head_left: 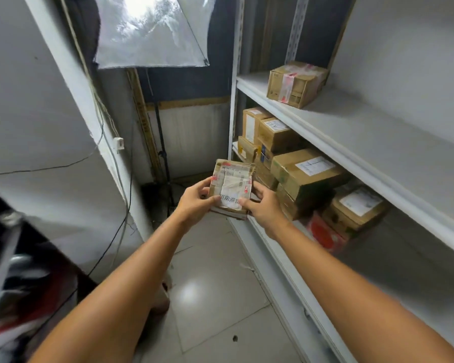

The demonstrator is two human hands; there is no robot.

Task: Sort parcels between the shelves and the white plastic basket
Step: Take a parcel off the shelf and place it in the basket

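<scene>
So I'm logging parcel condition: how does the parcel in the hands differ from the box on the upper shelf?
The held parcel is flat and thin; the upper-shelf box is blockier. The held parcel is gripped by the left hand and right hand; the upper-shelf box rests on the upper shelf. White labels cover the held parcel's face; the upper-shelf box shows red-marked tape. Both are brown cardboard.

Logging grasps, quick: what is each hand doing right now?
Left hand: grips the left edge of the small taped parcel.
Right hand: grips the same parcel's right edge.
</scene>
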